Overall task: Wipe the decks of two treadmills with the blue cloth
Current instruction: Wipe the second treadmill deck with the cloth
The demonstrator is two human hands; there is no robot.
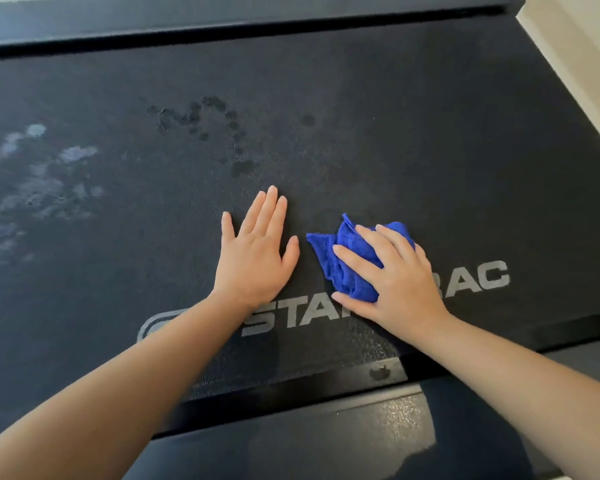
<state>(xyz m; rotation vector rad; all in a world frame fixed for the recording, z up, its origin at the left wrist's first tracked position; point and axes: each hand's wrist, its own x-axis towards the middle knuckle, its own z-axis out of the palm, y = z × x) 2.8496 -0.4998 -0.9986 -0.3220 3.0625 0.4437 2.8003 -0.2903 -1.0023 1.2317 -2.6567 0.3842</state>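
Soft daylight glares pale on the belt's (pixel 118 98) left; edges bend, slightly blurred.

Your left hand (pixel 257 247) lies flat on the dark deck (pixel 395 133), fingers straight and together, thumb out to the side. Just beside it, your right hand (pixel 392 275) presses the bunched blue cloth (pixel 350 268) down with fingers spread over it, covering the middle of the grey lettering (pixel 478 277). Beyond your hands you have dark wet spots (pixel 205 116), and pale smears (pixel 39 181) far left. A black rail (pixel 291 393) runs under your forearms.
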